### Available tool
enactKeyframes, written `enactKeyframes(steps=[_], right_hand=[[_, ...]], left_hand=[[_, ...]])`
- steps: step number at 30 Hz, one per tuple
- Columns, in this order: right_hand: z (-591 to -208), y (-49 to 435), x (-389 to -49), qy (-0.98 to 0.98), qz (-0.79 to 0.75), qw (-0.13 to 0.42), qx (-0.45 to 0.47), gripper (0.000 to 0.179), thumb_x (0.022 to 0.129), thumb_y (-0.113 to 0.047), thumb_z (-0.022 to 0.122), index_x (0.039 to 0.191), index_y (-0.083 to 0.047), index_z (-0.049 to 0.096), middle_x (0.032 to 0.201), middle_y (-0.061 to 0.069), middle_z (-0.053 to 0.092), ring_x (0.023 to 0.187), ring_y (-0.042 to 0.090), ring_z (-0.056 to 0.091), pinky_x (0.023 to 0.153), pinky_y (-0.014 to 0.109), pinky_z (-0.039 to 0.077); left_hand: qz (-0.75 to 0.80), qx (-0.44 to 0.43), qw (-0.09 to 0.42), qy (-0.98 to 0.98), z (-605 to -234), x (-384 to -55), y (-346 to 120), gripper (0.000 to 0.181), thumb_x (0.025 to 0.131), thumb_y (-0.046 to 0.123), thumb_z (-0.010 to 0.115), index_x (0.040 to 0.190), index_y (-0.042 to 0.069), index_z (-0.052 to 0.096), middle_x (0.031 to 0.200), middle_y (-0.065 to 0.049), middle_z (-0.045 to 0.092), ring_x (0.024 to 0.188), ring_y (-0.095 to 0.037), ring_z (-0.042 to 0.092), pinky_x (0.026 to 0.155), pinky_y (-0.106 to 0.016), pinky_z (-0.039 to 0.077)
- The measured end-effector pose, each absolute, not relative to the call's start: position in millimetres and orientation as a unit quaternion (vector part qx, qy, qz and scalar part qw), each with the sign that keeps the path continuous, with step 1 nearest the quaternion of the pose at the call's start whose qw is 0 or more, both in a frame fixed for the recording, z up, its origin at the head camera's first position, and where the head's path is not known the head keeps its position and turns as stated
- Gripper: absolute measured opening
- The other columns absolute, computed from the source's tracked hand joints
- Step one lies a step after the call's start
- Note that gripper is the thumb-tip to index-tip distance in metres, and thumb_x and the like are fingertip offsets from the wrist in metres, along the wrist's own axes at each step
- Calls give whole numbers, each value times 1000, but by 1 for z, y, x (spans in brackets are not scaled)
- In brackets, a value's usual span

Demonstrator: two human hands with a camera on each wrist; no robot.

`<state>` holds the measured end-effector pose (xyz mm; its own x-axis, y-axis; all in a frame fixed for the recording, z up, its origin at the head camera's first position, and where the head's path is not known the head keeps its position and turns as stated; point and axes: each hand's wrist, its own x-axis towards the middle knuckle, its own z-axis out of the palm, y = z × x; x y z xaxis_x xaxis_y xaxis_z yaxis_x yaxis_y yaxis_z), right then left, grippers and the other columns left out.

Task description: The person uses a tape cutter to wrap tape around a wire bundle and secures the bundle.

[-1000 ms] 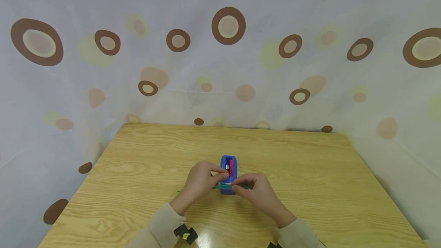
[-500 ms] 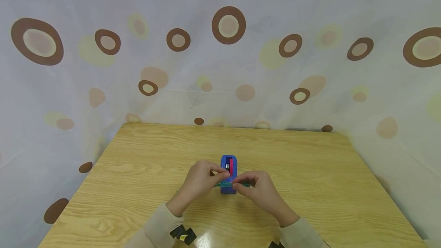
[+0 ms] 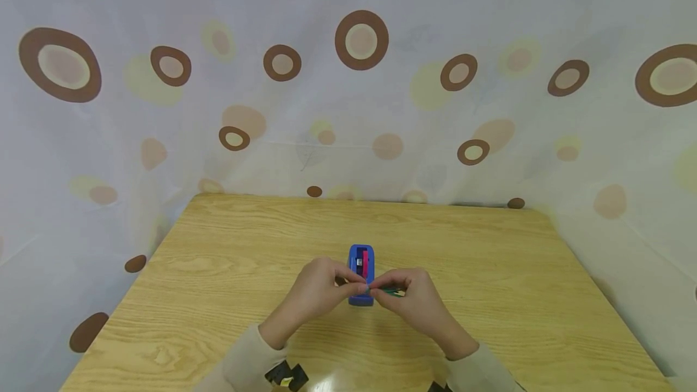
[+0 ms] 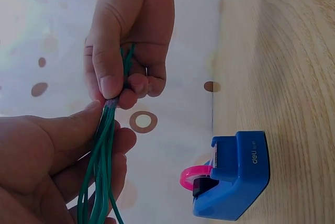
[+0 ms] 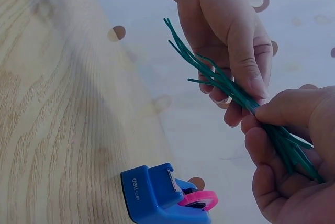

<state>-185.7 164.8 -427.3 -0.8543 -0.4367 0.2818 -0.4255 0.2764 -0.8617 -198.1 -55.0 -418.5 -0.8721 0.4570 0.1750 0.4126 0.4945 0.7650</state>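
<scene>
A bundle of thin green strands (image 4: 99, 166) is held above the table between both hands. My left hand (image 3: 313, 292) pinches it between thumb and fingers, the strands running along its palm in the left wrist view. Right beside it, my right hand (image 3: 414, 301) pinches the bundle, with loose ends (image 5: 178, 43) fanning out in the right wrist view. A small shiny patch (image 4: 111, 102) shows on the strands where the fingertips meet; it looks like clear tape. Just behind the hands stands a blue tape dispenser (image 4: 241, 171) with a pink tape core (image 5: 201, 199).
The wooden table (image 3: 245, 235) reaches back to a pale curtain (image 3: 414, 107) with brown rings and dots, which also hangs along both sides. Dark straps (image 3: 285, 375) sit at the wrists over light sleeves (image 3: 247, 356).
My left hand has shifted right and slightly down until its fingertips meet the right hand's, covering the stretch of strands seen between them. The right hand has barely moved; the dispenser stays put.
</scene>
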Motion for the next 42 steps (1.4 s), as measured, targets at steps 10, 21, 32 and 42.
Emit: enactKeyframes(steps=[10,21,32,42], right_hand=[[-432,164,-184,803,-523,-29,-284,7,89,-10,74,95,-7,77,94,2,74,86,15,69,73,29,56],[-426,163,-179,806,-515,-47,-286,6,88,-8,75,94,-8,77,93,1,75,86,17,70,73,27,56],[-428,163,-179,800,-521,-55,-294,7,88,-8,75,95,-7,78,93,1,75,86,16,71,74,29,56],[-428,165,-181,802,-515,-55,-296,9,89,-11,74,98,-9,78,97,0,75,88,16,71,76,30,56]], left_hand=[[437,253,25,863,-419,-194,-54,16,89,33,74,92,19,81,87,14,73,74,0,63,63,-24,51],[434,255,18,864,-417,-190,-51,16,90,30,74,93,16,81,89,11,74,70,-1,61,60,-23,50],[435,262,-13,861,-419,-191,-50,13,89,27,76,89,15,81,85,10,73,55,-2,52,49,-21,43],[403,298,-87,861,-418,-193,-49,10,85,24,79,87,14,81,81,6,74,40,5,35,41,-17,29]])
